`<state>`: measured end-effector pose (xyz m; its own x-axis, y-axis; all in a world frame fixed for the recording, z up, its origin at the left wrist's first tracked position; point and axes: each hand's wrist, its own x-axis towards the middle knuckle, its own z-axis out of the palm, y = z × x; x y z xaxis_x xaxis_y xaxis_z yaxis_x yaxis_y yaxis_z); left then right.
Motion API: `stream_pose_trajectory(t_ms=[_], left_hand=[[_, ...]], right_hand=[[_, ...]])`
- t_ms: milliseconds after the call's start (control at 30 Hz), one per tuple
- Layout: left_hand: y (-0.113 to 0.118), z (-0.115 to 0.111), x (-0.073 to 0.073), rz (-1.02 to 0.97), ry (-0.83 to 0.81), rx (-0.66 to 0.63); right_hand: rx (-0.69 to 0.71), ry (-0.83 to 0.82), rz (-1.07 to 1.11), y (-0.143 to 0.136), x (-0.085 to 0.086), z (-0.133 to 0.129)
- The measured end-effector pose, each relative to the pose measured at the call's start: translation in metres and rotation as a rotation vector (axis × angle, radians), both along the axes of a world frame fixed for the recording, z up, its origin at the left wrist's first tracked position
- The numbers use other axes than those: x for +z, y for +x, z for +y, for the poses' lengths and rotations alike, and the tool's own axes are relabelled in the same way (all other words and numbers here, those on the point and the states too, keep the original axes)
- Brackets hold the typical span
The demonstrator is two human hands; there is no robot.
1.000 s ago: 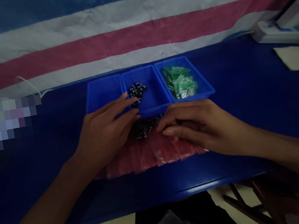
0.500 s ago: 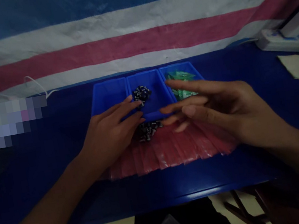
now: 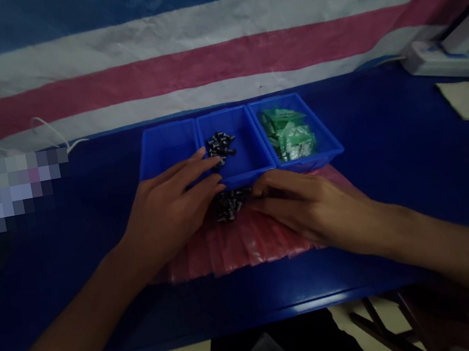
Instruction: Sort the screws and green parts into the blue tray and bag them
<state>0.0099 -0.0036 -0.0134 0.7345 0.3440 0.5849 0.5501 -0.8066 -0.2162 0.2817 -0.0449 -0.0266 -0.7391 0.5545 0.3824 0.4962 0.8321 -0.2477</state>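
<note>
Right hand [image 3: 303, 203] comes in low from the right, knuckles up, fingers bent and bunched at the edge of the loose screws [image 3: 231, 205] on the red bags [image 3: 246, 240]; fingertips partly hidden, can't tell if it grips one. Left hand [image 3: 171, 202] lies palm down, fingers loosely spread and unclenched, tips by the near-left corner of the middle blue bin [image 3: 251, 142], covering part of the left bin [image 3: 170, 144]. Far left, items blurred by pixelation, unreadable.
</note>
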Motion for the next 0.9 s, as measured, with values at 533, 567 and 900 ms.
stream_pose_trajectory(t_ms=[533,567,900], left_hand=[[0.001,-0.002,0.004,0.034,0.038,0.007],[0.001,-0.002,0.004,0.035,0.037,0.009],[0.002,-0.002,0.003,0.042,0.080,-0.006]], right_hand=[[-0.032,-0.533,0.435,-0.001,0.023,-0.007],[-0.040,-0.675,0.480,-0.002,0.024,-0.007],[-0.083,-1.091,0.833,-0.006,0.017,-0.001]])
